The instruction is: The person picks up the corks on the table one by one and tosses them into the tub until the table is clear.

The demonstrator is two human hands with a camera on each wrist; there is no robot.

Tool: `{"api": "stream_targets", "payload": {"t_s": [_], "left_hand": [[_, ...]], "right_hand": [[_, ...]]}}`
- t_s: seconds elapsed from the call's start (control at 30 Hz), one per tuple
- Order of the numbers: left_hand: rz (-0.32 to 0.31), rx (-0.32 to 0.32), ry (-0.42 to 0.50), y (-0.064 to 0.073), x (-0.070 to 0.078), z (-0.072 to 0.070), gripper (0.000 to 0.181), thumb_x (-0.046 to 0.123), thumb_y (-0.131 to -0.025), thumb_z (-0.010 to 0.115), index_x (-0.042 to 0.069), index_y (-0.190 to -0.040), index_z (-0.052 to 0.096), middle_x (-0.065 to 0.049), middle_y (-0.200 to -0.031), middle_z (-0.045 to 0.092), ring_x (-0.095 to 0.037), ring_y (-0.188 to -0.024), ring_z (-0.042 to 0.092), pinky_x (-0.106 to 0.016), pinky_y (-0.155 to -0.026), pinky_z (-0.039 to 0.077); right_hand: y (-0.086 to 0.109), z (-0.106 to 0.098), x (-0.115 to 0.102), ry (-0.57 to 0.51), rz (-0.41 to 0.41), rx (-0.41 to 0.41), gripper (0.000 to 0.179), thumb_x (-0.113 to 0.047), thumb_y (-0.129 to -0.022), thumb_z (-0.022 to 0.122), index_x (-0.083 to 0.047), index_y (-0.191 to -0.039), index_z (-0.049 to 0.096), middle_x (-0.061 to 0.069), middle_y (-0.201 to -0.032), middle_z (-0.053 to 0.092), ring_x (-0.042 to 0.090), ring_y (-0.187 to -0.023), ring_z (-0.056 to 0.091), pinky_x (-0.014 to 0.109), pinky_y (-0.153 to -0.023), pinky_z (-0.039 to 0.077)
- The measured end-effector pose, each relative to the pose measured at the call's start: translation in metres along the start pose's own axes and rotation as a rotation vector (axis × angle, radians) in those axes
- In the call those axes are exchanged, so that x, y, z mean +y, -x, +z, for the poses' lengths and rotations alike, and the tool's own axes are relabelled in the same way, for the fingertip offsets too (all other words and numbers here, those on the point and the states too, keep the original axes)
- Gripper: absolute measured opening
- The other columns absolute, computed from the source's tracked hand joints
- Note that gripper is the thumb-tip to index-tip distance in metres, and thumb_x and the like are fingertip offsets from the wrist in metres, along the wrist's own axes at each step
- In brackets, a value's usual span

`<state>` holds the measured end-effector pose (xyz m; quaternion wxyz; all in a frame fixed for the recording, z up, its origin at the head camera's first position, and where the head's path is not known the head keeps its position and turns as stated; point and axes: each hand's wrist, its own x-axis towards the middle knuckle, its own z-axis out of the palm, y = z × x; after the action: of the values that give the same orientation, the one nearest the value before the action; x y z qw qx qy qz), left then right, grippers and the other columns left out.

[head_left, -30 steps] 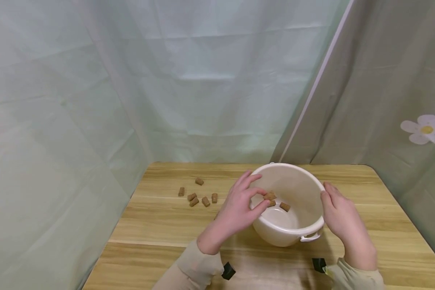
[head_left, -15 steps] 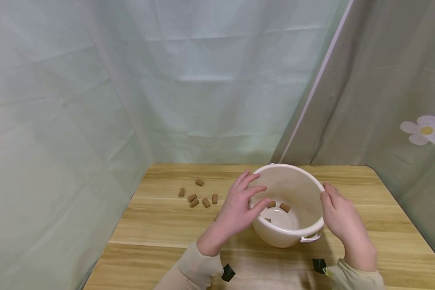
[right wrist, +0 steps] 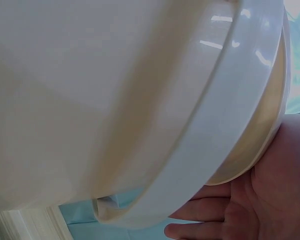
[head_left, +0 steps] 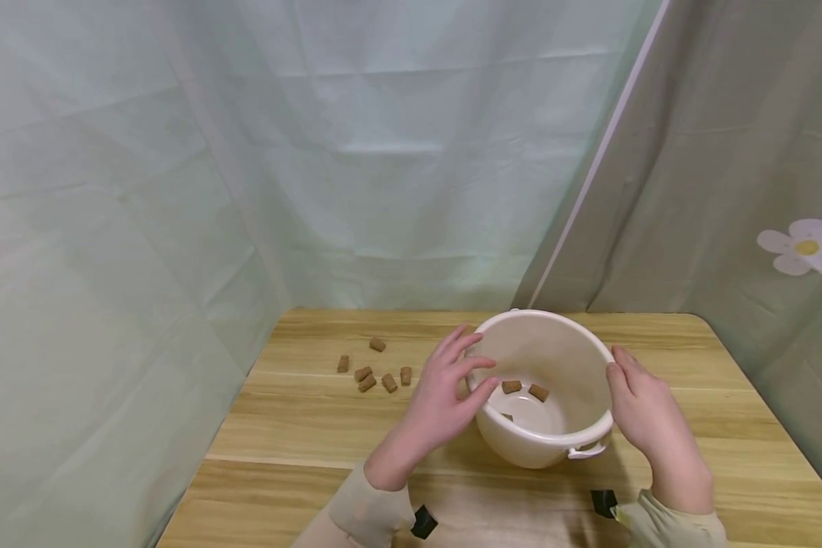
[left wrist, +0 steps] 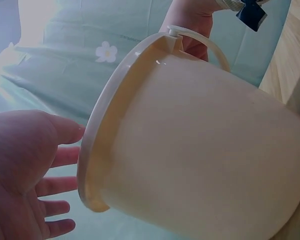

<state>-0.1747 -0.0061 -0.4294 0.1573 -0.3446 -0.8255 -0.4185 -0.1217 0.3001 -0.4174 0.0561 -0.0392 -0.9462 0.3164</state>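
Observation:
A cream plastic bucket (head_left: 534, 449) stands on the table, its mouth facing up toward the head camera. Three corks show inside it: one cork (head_left: 538, 392) and another (head_left: 511, 387) on the floor, and a third (head_left: 507, 417) partly hidden by the near rim. My left hand (head_left: 445, 388) hovers at the left rim with its fingers spread and nothing between them; the left wrist view has its fingertips beside the rim. On the right side, my right hand (head_left: 647, 403) holds the rim, thumb at the edge. In the right wrist view some of its fingers lie behind the bucket's handle (right wrist: 200, 145).
Several loose corks (head_left: 367, 383) lie on the wooden table (head_left: 301, 434) left of the bucket. Pale curtains (head_left: 397, 190) hang close behind the table and at both sides. A dark block (head_left: 603, 503) sits by the right sleeve.
My left hand has let go of a cork, which dropped into the bucket near its front wall. That hand then drew back slightly left. The right hand and bucket have stayed put.

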Motion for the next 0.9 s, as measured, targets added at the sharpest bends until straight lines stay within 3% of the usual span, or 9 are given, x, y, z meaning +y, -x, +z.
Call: {"api": "stream_targets", "payload": {"t_s": [0.3, 0.7, 0.9], "left_hand": [[-0.044, 0.033, 0.03, 0.019, -0.012, -0.008, 0.021, 0.021, -0.1, 0.076, 0.009, -0.117, 0.079, -0.014, -0.15, 0.061, -0.039, -0.154, 0.038, -0.069, -0.121, 0.029], [-0.091, 0.037, 0.038, 0.029, -0.02, -0.017, 0.029, 0.026, -0.103, 0.074, 0.01, -0.128, 0.075, -0.008, -0.155, 0.058, -0.033, -0.156, 0.035, -0.066, -0.123, 0.027], [-0.074, 0.068, 0.013, 0.035, -0.028, -0.022, 0.028, 0.018, -0.1, 0.077, 0.008, -0.126, 0.075, -0.011, -0.153, 0.059, -0.039, -0.154, 0.037, -0.069, -0.12, 0.031]], "right_hand": [[-0.001, 0.001, 0.0, -0.004, 0.007, -0.011, 0.069, -0.042, -0.117, 0.021, 0.011, -0.161, 0.03, 0.037, -0.164, 0.031, 0.06, -0.149, 0.031, 0.075, -0.117, 0.028], [-0.001, 0.0, 0.0, -0.003, 0.009, -0.006, 0.069, -0.042, -0.117, 0.021, 0.01, -0.162, 0.03, 0.036, -0.164, 0.031, 0.061, -0.148, 0.031, 0.075, -0.116, 0.028], [-0.002, 0.0, 0.001, -0.001, 0.007, -0.001, 0.068, -0.041, -0.117, 0.022, 0.01, -0.162, 0.031, 0.035, -0.164, 0.032, 0.06, -0.148, 0.032, 0.075, -0.116, 0.028]]}}
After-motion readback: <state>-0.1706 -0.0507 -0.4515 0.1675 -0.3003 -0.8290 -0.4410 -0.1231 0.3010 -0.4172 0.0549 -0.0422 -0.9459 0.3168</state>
